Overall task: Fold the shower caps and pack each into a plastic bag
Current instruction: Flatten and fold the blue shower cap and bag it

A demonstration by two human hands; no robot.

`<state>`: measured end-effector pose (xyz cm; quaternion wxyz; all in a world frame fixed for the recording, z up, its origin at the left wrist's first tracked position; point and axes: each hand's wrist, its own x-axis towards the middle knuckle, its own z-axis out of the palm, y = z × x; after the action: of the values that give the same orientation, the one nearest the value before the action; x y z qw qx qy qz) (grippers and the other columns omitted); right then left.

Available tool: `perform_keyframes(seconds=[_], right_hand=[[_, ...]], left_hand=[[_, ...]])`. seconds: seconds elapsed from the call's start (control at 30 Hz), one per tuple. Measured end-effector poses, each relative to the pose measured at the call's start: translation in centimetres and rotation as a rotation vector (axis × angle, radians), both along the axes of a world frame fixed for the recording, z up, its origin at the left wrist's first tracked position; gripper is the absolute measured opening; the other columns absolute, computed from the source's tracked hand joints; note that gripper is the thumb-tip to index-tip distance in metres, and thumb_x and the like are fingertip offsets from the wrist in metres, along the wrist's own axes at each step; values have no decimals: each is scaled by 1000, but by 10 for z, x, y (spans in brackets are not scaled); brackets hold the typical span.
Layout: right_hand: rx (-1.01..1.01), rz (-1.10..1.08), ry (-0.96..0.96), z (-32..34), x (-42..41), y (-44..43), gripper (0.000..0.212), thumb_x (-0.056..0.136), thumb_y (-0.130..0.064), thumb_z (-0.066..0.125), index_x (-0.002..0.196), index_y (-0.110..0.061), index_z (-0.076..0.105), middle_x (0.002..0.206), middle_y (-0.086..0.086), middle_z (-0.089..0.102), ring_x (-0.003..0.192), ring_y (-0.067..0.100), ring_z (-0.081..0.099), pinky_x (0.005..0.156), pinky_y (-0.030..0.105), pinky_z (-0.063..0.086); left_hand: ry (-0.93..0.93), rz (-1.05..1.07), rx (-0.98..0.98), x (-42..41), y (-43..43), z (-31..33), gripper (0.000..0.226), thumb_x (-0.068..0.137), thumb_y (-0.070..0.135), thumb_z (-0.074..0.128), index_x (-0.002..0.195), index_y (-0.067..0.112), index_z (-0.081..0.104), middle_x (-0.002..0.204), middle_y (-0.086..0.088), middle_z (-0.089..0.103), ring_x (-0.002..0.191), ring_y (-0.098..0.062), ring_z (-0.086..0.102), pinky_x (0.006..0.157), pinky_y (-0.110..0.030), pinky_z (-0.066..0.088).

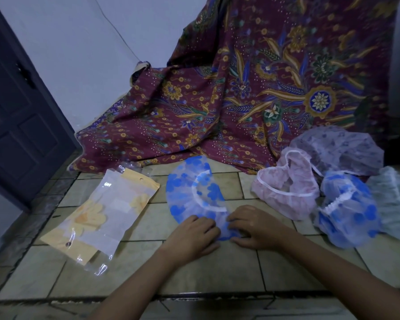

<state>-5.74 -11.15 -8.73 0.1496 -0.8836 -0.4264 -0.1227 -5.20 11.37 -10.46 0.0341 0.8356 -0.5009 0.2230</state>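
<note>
Your left hand [194,233] and right hand [255,227] are bare, and so are both forearms, which show from 6 and 4 o'clock, uncovered to the edge of view.

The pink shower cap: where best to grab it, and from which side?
Probably by its white elastic rim, pinched from above on the left. The pink shower cap lies opening-up, so the rim stands free there, while a blue cap and a purple cap crowd its right and back.
</note>
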Motion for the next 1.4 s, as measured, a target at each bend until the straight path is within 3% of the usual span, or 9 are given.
perform_keyframes(seconds=[0.1,0.27,0.47,0.6,0.7,0.83,1.1,1.3,1.4], right_hand=[[81,-21,-80,-6,-3,2,34,92,-25,46,69,-9,65,70,5,65,64,23,61,66,31,50],[207,-144,21,0,-5,10,22,77,-22,56,61,-8,63,54,2,58,53,24,56,66,18,37],[257,-182,155,-5,-8,4,28,76,-40,61,81,-14,72,68,-4,68,69,9,53,73,9,35],[385,-356,305,-1,-4,9,21,79,-28,64,78,-8,74,69,3,70,64,7,58,63,19,41],[505,-445,438,2,0,18,8,81,-9,67,80,-4,73,71,-2,66,66,-8,57,61,6,37],[580,-581,537,0,7,26,7,81,-4,67,76,-6,72,64,2,64,59,-5,54,58,7,36],[436,-659,535,2,11,39,34,85,-6,53,59,-25,44,56,-8,44,58,10,44,56,17,32],[101,-756,363,4,6,50,18,90,-16,46,107,-11,49,102,11,60,102,28,50,80,33,36],[-52,-811,43,2,2,52,36,69,-21,69,94,-19,42,77,4,61,77,25,58,61,32,41]], left_hand=[[48,85,-58,-1,2,-3,23,82,43,50,80,21,46,74,2,54,65,-16,49,61,-27,31],[186,309,-230,-9,-5,0,20,78,33,50,64,18,50,60,2,53,56,-20,54,61,-24,29],[373,396,-391,-12,-8,-2,25,81,31,49,61,18,56,59,2,57,57,-20,57,60,-23,25],[388,541,-414,-15,-9,1,29,81,36,46,60,22,61,60,4,58,59,-17,58,66,-27,24],[396,678,-409,-16,-12,6,39,84,45,40,64,20,62,64,0,60,69,-18,56,69,-30,20],[455,764,-469,-14,-18,6,36,92,42,44,72,18,62,77,0,66,85,-17,56,74,-25,16],[446,843,-374,-11,-20,3,23,95,35,42,85,17,52,91,-4,63,94,-24,55,84,-31,28],[469,826,-370,-12,-28,10,9,93,26,41,97,18,44,91,-2,61,91,-24,56,82,-32,30],[323,784,-290,-13,-28,8,11,80,16,44,91,18,46,71,-2,58,70,-26,57,71,-33,32]])
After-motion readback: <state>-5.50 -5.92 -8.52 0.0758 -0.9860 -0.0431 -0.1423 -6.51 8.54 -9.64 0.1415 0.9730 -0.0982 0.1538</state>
